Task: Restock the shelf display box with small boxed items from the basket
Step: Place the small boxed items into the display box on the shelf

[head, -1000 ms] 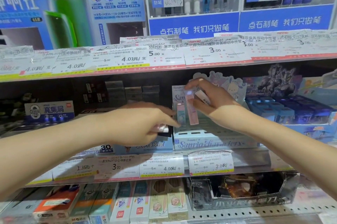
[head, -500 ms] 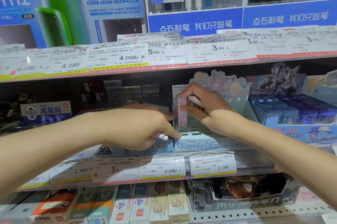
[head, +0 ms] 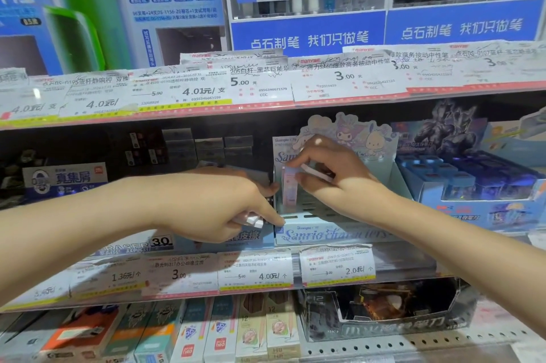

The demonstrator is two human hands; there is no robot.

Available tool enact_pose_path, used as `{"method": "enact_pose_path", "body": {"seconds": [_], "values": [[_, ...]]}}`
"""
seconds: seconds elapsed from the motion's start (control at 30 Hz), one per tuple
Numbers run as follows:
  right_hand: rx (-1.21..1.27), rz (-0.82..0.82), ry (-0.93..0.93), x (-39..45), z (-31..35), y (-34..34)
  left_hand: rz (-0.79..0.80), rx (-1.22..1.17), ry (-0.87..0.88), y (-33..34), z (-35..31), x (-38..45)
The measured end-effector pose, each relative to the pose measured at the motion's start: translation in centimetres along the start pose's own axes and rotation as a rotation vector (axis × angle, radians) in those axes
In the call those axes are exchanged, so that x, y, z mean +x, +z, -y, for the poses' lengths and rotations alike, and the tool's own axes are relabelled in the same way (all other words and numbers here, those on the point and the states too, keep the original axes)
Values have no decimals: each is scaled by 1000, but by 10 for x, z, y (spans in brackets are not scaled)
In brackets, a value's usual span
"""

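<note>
The small pink-and-lilac cardboard item box (head: 289,185) stands upright, long axis vertical, at the far left of the pale blue slotted cardboard display box (head: 331,234) on the middle shelf, just inside its left wall. The right hand (head: 334,173) pinches it near the top between thumb and fingertips, with a second pale box (head: 317,172) tucked slantwise under the fingers, so this hand is plainly the nearer one and, I judge, need only press straight down to seat the item in its slot. The left hand (head: 215,209) sits just beside the display's left front corner, fingers curled round several small white boxes (head: 252,219). How many it holds is hidden by the knuckles. The item's foot and its slot are blurred, and the basket is out of view.
</note>
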State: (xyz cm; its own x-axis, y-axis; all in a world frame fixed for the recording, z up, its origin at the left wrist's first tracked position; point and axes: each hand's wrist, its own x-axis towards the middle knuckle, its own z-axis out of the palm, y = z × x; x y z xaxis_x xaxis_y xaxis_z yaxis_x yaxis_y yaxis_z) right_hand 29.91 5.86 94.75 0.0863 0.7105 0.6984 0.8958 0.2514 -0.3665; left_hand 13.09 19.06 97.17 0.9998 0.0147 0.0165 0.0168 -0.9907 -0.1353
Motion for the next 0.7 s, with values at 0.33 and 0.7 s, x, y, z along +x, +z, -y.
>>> {"method": "enact_pose_path", "body": {"seconds": [0.33, 0.7], "values": [[-3, 93, 45, -3, 6, -1, 79, 86, -42, -15, -15, -4], [968, 325, 562, 1, 8, -19, -177, -131, -120, -24, -36, -11]]}}
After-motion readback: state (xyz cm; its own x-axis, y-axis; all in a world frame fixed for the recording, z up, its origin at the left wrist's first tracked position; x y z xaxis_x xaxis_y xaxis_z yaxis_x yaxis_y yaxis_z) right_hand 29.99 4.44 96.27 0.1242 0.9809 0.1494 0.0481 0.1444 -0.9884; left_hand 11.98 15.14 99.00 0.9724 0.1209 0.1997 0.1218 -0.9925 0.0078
